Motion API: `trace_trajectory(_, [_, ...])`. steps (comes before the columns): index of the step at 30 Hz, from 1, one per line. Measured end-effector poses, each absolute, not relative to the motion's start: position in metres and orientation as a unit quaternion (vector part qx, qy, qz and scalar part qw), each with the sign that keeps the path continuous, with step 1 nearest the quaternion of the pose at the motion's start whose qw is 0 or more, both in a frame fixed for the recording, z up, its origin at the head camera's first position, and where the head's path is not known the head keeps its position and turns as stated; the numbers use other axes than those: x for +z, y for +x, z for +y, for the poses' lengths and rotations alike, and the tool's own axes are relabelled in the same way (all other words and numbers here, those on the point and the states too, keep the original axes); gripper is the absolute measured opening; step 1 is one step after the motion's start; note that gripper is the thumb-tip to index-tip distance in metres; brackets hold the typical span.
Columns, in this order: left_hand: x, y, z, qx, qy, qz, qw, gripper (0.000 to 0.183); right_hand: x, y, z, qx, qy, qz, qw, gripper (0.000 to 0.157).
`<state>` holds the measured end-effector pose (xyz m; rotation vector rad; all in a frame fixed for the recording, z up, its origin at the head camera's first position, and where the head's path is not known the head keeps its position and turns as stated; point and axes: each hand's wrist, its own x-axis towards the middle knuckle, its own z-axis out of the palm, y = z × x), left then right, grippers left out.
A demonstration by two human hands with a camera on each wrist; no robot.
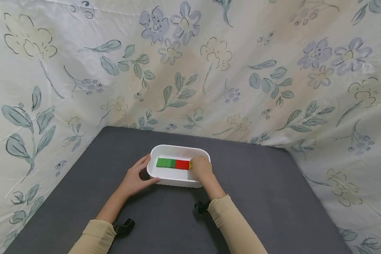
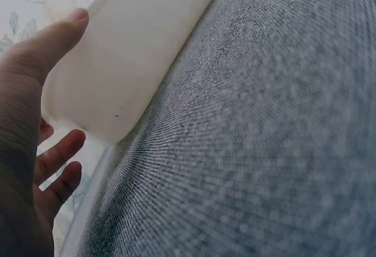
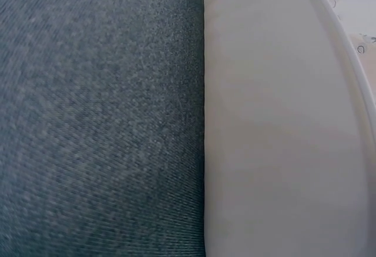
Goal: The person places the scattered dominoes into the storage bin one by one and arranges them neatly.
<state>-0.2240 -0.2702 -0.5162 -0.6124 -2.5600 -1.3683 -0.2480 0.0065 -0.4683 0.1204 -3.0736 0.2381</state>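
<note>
A white oblong tub (image 1: 177,182) stands on the dark cloth-covered table. My left hand (image 1: 137,177) holds its left end, thumb along the near side and fingers round toward the far side. In the left wrist view the thumb (image 2: 64,34) lies against the tub's wall (image 2: 129,63). Inside the tub, green blocks (image 1: 165,163) and a red piece (image 1: 182,164) lie in one row. My right hand (image 1: 201,168) reaches into the right end, its fingers at a yellow block (image 1: 191,165) that touches the red; the hand hides most of the yellow.
The dark grey table (image 1: 257,197) extends on all sides of the tub. A flowered white curtain (image 1: 190,77) hangs behind and at both sides. The right wrist view shows the tub's outer wall (image 3: 282,122) close up, with the hand out of sight.
</note>
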Motion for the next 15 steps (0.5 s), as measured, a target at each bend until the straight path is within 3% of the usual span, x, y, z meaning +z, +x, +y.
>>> trace_trajectory(9, [-0.5181,-0.2242,-0.2711,-0.46,-0.212,-0.857,0.093,0.107,-0.4695,-0.2483,0.0075,0.081,0.043,-0.996,0.019,0.006])
trace_trajectory(15, [-0.5189,-0.2239,-0.2717,-0.459,-0.216,-0.857,0.094,0.107,-0.4617,-0.2404,0.0106,0.147,0.04,-0.988,0.017,0.031])
